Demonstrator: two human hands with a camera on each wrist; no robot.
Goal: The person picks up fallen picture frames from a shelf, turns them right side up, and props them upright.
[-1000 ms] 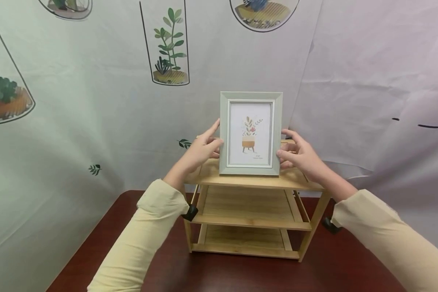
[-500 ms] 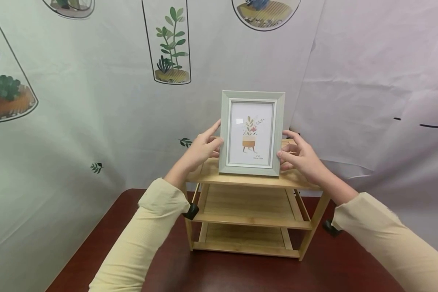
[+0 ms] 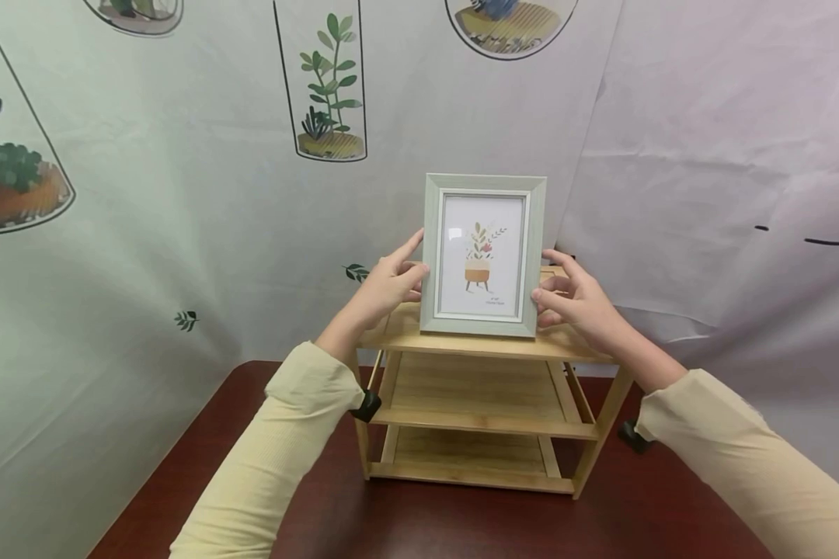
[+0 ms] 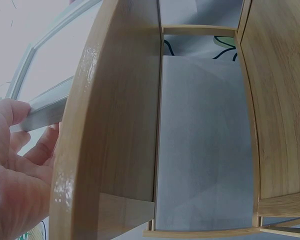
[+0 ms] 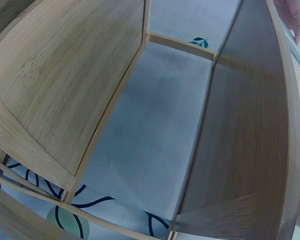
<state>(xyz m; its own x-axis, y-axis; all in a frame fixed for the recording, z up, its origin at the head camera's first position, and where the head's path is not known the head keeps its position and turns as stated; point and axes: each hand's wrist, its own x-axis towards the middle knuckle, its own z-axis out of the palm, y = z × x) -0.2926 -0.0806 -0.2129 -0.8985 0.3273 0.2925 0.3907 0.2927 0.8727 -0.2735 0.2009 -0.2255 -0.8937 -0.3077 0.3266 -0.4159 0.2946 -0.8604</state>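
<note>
A pale green picture frame (image 3: 484, 256) with a potted-plant print stands upright at the front of the top tier of a light wooden shelf rack (image 3: 402, 335). My left hand (image 3: 383, 291) pinches its left edge, index finger extended up along the side. On the opposite edge my right hand (image 3: 582, 303) grips low, thumb at the front and fingers partly hidden behind. The left wrist view shows the thumb and fingers of the left hand (image 4: 17, 160) around the frame's edge (image 4: 47, 107). Only small parts of the hands show at the right wrist view's right border.
Two lower tiers, a middle board (image 3: 475, 388) and a bottom board (image 3: 468, 454), lie below. The rack stands on a dark red table (image 3: 405, 520). Behind hangs a white cloth (image 3: 217, 155) with printed plants.
A small bright reflection has appeared on the frame's glass. The whole head view has shifted slightly; both hands keep their hold on the frame.
</note>
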